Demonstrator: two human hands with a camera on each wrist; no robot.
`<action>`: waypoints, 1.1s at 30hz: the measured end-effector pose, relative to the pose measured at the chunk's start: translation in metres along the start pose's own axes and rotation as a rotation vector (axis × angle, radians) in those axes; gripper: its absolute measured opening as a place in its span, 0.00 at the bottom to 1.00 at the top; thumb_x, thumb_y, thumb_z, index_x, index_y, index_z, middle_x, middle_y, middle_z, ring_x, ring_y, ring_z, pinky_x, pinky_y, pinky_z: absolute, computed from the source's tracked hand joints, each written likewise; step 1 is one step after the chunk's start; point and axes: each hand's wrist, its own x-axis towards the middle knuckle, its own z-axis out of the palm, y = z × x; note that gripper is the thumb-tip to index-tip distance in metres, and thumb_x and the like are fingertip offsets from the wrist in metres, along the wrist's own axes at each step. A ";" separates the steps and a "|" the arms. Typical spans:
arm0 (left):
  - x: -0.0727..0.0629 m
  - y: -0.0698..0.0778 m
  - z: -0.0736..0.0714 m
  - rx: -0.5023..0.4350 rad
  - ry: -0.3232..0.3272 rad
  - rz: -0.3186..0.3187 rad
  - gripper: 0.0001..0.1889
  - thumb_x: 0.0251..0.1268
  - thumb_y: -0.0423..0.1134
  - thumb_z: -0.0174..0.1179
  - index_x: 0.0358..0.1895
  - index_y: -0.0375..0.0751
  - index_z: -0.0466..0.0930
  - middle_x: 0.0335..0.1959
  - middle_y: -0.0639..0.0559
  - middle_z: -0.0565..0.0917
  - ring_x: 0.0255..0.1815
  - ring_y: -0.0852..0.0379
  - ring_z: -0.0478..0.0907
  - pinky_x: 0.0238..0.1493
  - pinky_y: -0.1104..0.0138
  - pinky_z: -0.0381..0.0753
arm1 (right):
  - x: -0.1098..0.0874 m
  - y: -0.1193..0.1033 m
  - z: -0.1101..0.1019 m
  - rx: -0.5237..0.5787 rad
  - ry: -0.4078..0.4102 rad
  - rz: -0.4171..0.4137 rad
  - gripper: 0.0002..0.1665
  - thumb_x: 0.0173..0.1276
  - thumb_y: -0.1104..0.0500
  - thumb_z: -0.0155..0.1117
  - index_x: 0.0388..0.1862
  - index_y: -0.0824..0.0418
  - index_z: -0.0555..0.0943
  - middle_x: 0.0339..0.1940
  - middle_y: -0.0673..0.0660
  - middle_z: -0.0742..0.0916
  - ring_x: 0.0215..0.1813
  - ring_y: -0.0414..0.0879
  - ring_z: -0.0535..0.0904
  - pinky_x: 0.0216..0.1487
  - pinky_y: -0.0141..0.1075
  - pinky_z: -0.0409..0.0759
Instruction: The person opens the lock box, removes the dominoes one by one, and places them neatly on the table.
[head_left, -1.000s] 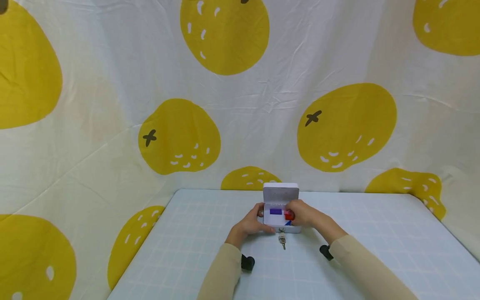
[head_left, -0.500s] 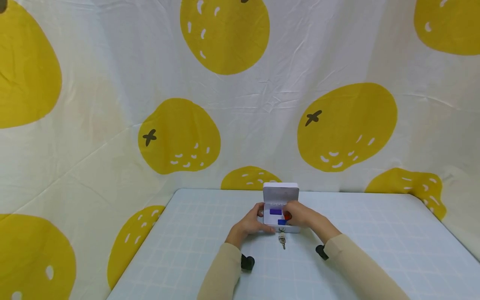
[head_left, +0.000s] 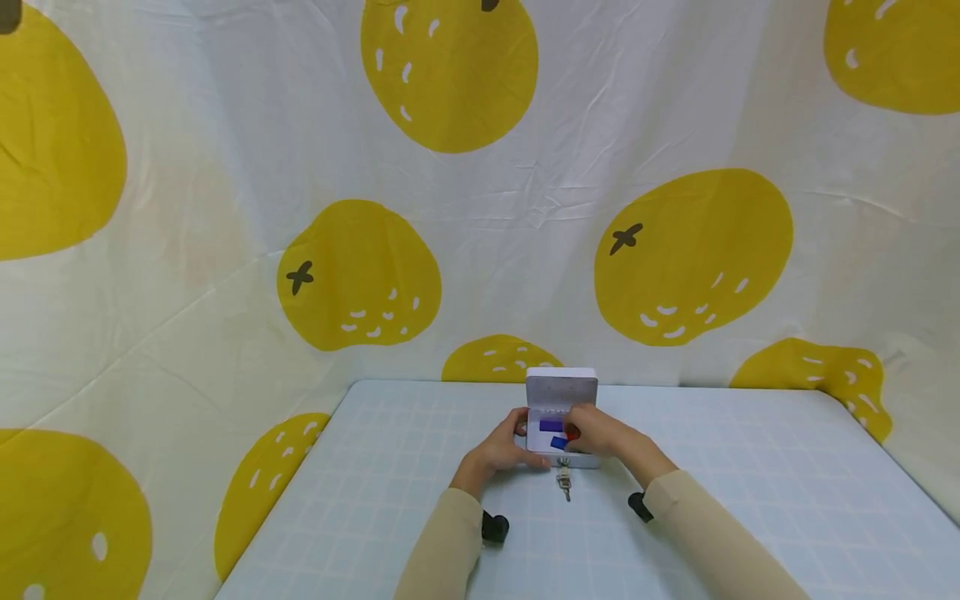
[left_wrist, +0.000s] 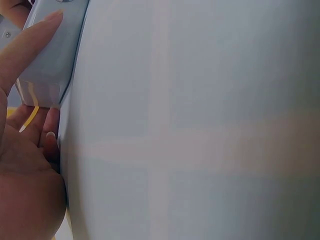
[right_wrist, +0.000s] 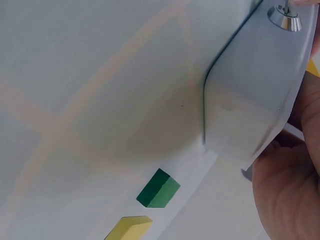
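A small pale metal cash box (head_left: 534,440) stands on the table with its lid (head_left: 561,390) raised. My left hand (head_left: 501,443) grips its left end, thumb along the front wall and fingers around the side. My right hand (head_left: 596,429) reaches in over the right side, fingers curled down. A bit of a red block (head_left: 572,436) shows between its fingers, mostly hidden by them. Just left of the fingertips lies a blue block (head_left: 558,442), slightly turned. Behind it is a purple block (head_left: 551,425). A key ring (head_left: 564,480) hangs from the front lock (right_wrist: 286,19).
In the right wrist view a green block (right_wrist: 159,190) and a yellow block (right_wrist: 129,229) lie on the table beyond the box's right end. A white cloth with yellow fruit shapes (head_left: 693,254) hangs behind the table (head_left: 405,425).
My right hand has shifted slightly left inside the box, and the red block with it. The blue block has slid left and turned. My left hand stays on the box.
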 end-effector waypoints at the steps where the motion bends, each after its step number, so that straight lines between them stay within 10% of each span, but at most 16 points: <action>1: -0.001 0.001 0.000 0.000 -0.001 0.002 0.51 0.44 0.45 0.84 0.74 0.56 0.64 0.56 0.54 0.74 0.57 0.50 0.69 0.66 0.48 0.69 | 0.001 0.000 0.000 -0.001 -0.001 -0.004 0.11 0.60 0.64 0.78 0.40 0.63 0.86 0.30 0.49 0.83 0.36 0.45 0.76 0.47 0.42 0.81; 24: 0.000 0.001 0.000 -0.008 0.002 0.027 0.50 0.45 0.42 0.84 0.74 0.53 0.64 0.59 0.53 0.74 0.57 0.50 0.69 0.64 0.50 0.69 | 0.016 -0.009 0.019 0.074 0.106 -0.032 0.12 0.62 0.60 0.78 0.43 0.62 0.86 0.31 0.50 0.83 0.35 0.45 0.75 0.43 0.39 0.79; 33: -0.001 0.000 0.000 -0.017 -0.001 0.028 0.50 0.46 0.43 0.84 0.74 0.54 0.64 0.59 0.54 0.75 0.56 0.50 0.70 0.64 0.51 0.69 | 0.018 -0.006 0.016 0.144 0.031 -0.092 0.15 0.62 0.65 0.77 0.47 0.63 0.85 0.36 0.53 0.86 0.38 0.47 0.77 0.47 0.43 0.81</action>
